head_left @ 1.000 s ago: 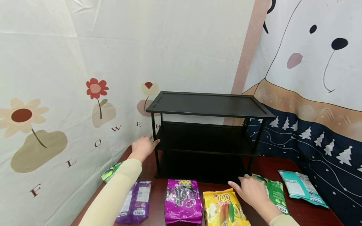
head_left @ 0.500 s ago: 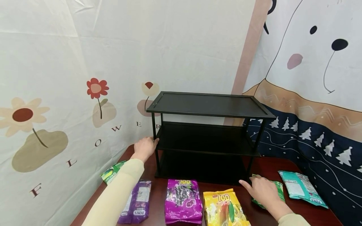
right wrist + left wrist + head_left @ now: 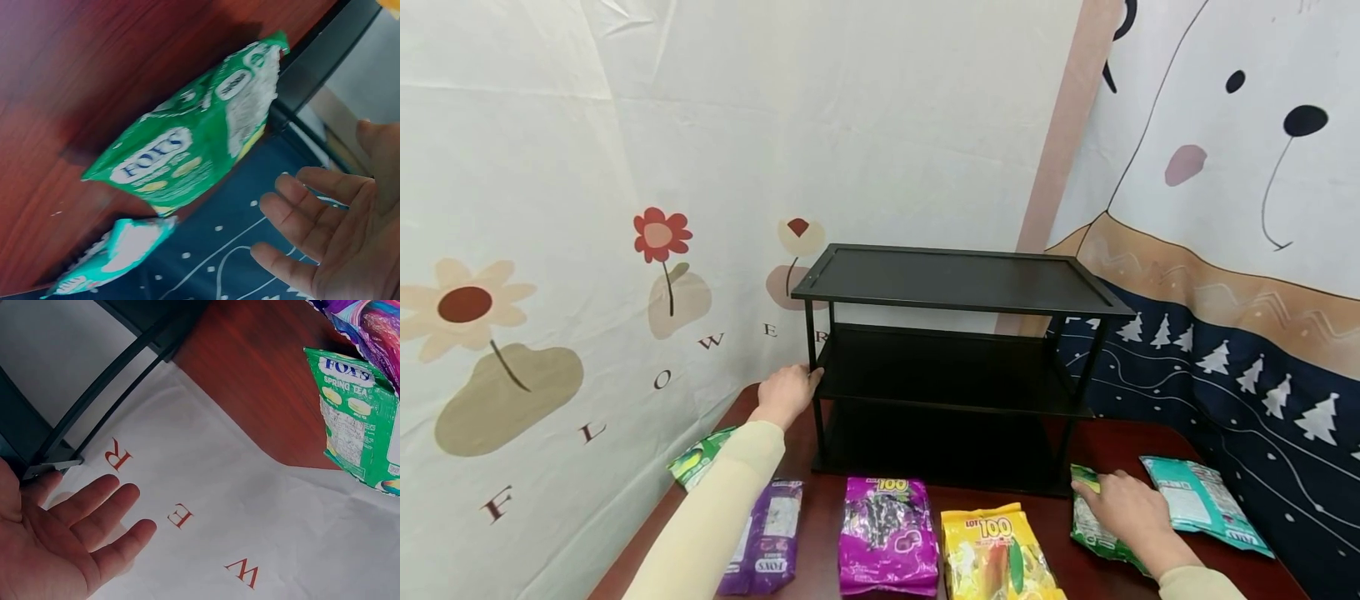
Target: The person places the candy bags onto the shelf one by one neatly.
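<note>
My left hand (image 3: 786, 393) touches the left side of a black three-tier shelf rack (image 3: 958, 283), its thumb at the edge of the middle tier. Its other fingers are loosely extended in the left wrist view. In the head view my right hand (image 3: 1126, 507) is over a green candy bag (image 3: 1088, 528) at the front right of the rack. The right wrist view shows this green FOX'S bag (image 3: 187, 131) apart from my relaxed fingers (image 3: 300, 215). A teal candy bag (image 3: 1206, 500) lies to the right of this hand.
Along the front of the dark red table (image 3: 808, 533) lie a purple FOX'S bag (image 3: 775, 537), a magenta candy bag (image 3: 889, 537) and a yellow candy bag (image 3: 997, 554). Another green FOX'S bag (image 3: 696, 458) is partly behind my left sleeve. Printed cloth (image 3: 925, 125) hangs behind.
My right hand has moved right, from beside the yellow bag to over the green bag, which has shifted or turned slightly. The left thumb has drawn in against the rack.
</note>
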Action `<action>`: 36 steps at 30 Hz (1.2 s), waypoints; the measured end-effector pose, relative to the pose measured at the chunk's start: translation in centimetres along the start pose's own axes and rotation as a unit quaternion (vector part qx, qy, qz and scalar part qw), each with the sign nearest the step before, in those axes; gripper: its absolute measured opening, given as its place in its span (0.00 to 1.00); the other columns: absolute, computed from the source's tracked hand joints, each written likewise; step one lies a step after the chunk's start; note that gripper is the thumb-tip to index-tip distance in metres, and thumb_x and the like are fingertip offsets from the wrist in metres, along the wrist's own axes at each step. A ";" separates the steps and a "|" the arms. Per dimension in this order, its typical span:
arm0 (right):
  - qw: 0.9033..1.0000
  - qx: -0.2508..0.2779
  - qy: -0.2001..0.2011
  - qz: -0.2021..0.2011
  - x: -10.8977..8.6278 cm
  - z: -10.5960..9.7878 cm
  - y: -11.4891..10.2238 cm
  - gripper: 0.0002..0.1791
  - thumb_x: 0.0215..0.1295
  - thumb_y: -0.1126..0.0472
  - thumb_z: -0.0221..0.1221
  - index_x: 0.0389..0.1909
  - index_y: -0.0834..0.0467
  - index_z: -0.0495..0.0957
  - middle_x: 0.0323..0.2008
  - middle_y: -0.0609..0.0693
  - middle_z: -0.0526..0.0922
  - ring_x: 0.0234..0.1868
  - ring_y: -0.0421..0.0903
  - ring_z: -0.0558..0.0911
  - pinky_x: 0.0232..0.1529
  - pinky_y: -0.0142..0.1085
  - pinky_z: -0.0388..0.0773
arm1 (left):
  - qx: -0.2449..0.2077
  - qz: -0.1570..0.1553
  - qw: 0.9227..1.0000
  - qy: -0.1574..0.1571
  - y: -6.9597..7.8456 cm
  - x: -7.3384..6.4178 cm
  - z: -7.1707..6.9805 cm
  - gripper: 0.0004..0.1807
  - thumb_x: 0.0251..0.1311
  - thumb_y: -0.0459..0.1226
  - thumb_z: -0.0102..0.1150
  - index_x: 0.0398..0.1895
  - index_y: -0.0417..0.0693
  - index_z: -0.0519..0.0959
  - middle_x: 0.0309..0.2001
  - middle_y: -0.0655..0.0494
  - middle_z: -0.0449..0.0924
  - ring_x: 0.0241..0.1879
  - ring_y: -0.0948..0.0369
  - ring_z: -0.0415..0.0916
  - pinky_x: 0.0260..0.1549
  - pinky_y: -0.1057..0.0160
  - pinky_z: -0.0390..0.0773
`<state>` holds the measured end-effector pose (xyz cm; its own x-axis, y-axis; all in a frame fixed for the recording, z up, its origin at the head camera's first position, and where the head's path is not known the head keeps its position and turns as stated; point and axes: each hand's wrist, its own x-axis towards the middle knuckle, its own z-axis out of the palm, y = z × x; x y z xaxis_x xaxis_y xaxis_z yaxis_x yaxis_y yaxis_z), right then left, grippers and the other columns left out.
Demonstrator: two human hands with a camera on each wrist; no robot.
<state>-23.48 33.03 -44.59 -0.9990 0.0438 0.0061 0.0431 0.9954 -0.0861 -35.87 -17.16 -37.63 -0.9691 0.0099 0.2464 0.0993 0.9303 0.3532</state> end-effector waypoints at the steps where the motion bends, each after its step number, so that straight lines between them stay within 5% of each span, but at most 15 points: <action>1: 1.000 0.000 -0.005 0.004 0.1 0.1 0.3 0.40 0.69 0.30 0.49 0.40 0.67 0.83 0.33 0.58 0.81 0.30 0.55 0.80 0.32 0.54 0.78 | 0.000 -0.001 1.000 -0.001 0.0 0.0 0.0 0.21 0.75 0.49 0.45 0.46 0.45 0.84 0.33 0.45 0.83 0.33 0.46 0.82 0.29 0.46 0.78; 6: 0.999 -0.005 -0.028 0.031 0.3 0.5 1.8 0.31 0.69 0.39 0.56 0.40 0.68 0.82 0.32 0.57 0.80 0.30 0.55 0.80 0.31 0.55 0.78 | -0.001 -0.002 1.000 -0.007 0.1 0.2 -0.1 0.21 0.76 0.50 0.45 0.44 0.45 0.83 0.31 0.47 0.83 0.31 0.48 0.81 0.27 0.48 0.77; 15: 0.994 0.029 -0.068 0.084 0.3 1.6 3.3 0.27 0.71 0.40 0.54 0.20 0.56 0.76 0.20 0.52 0.73 0.22 0.50 0.76 0.27 0.49 0.74 | -0.007 -0.002 1.000 -0.011 -0.1 0.3 -0.4 0.21 0.76 0.49 0.45 0.36 0.45 0.82 0.25 0.50 0.79 0.25 0.52 0.78 0.22 0.51 0.75; 25: 0.982 0.044 -0.121 0.135 0.5 2.1 5.1 0.30 0.73 0.40 0.50 0.34 0.65 0.82 0.24 0.55 0.78 0.27 0.54 0.79 0.34 0.52 0.76 | -0.010 -0.002 1.000 -0.013 0.3 0.4 -0.5 0.21 0.76 0.49 0.45 0.39 0.45 0.83 0.26 0.50 0.80 0.26 0.52 0.78 0.24 0.51 0.75; 31: 0.970 0.057 -0.141 0.191 0.5 2.4 5.3 0.35 0.73 0.40 0.50 0.49 0.72 0.79 0.37 0.68 0.80 0.32 0.56 0.79 0.36 0.51 0.76 | -0.006 0.002 1.000 -0.011 0.4 0.5 -0.3 0.21 0.76 0.49 0.45 0.40 0.46 0.84 0.26 0.50 0.80 0.26 0.53 0.78 0.24 0.51 0.75; 36: 0.968 0.076 -0.143 0.190 0.1 2.5 5.7 0.32 0.76 0.45 0.48 0.50 0.74 0.77 0.44 0.74 0.78 0.37 0.62 0.81 0.40 0.54 0.77 | -0.002 -0.002 1.000 -0.015 0.6 0.6 -0.2 0.22 0.76 0.50 0.44 0.35 0.46 0.82 0.25 0.51 0.78 0.26 0.53 0.78 0.25 0.51 0.75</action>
<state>-23.40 38.54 -47.58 -0.8738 0.3580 -0.3291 0.4284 0.8869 -0.1729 -36.34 -16.66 -37.12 -0.9758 0.0162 0.2180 0.0954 0.9289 0.3578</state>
